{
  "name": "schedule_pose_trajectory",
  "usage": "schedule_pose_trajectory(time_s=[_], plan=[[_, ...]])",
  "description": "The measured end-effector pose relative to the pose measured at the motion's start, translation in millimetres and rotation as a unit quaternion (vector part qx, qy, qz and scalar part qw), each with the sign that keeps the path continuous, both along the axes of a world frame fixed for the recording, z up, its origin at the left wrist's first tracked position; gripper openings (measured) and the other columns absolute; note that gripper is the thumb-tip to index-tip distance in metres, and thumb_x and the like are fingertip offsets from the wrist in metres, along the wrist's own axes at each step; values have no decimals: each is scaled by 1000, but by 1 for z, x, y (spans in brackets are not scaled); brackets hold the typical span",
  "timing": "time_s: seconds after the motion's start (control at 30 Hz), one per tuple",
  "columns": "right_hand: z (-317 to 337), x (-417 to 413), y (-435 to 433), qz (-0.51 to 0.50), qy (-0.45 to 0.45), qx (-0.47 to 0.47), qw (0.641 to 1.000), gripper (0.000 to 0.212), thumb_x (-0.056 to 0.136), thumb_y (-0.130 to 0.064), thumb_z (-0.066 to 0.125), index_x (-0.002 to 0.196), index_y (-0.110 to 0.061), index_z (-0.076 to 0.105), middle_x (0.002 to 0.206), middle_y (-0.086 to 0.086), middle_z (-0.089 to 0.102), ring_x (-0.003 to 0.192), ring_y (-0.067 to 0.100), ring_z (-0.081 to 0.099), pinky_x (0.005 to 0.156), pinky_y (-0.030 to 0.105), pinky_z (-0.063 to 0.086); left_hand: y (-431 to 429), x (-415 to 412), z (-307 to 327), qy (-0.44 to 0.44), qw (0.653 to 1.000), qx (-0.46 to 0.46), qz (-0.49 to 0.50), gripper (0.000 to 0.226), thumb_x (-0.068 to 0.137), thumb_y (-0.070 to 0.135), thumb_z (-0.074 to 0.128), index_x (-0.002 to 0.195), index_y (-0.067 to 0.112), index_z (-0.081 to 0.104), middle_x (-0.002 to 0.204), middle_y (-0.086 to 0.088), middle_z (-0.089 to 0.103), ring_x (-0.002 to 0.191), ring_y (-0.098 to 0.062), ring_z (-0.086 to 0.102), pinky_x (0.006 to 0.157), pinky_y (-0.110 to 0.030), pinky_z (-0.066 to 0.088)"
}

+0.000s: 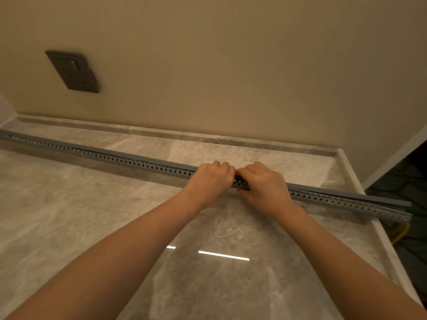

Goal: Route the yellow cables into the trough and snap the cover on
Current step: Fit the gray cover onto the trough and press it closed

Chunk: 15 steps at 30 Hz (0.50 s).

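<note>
While fingers (220,166) curl over, trough (138,164) lies underneath.

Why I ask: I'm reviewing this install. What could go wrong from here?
The left hand and right hand grip the cover at one spot only; near the right end it stands apart from the trough and may stay unsnapped. That end overhangs the counter edge, so pressing there could tip it. The yellow cables hang past the edge and might get pinched.
</note>
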State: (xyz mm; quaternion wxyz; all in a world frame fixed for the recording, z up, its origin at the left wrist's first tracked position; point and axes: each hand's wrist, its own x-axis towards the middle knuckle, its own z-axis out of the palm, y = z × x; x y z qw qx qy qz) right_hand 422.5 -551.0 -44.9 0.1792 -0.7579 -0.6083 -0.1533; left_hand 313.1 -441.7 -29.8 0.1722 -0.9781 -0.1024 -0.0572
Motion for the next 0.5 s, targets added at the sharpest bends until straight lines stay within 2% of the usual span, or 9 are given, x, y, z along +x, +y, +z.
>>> schedule_pose_trajectory(time_s=[0.17,0.5], plan=[[2,10,-23,-34,1,-22,999,26,70,-13,73,96,-13,69,82,3,69,79,24,60,52,32,44,-1,-1,1,5,1000,-3,5,25,83,-5,44,104,7,46,101,-10,57,86,-23,56,59,-30,35],[13,23,-44,-51,-28,-48,997,27,74,-27,74,97,-12,69,86,6,68,83,26,61,55,27,32,1,1,-1,0,1000,-8,21,23,83,-4,45,102,9,47,99,-8,57,84,-22,55,59,-29,34]])
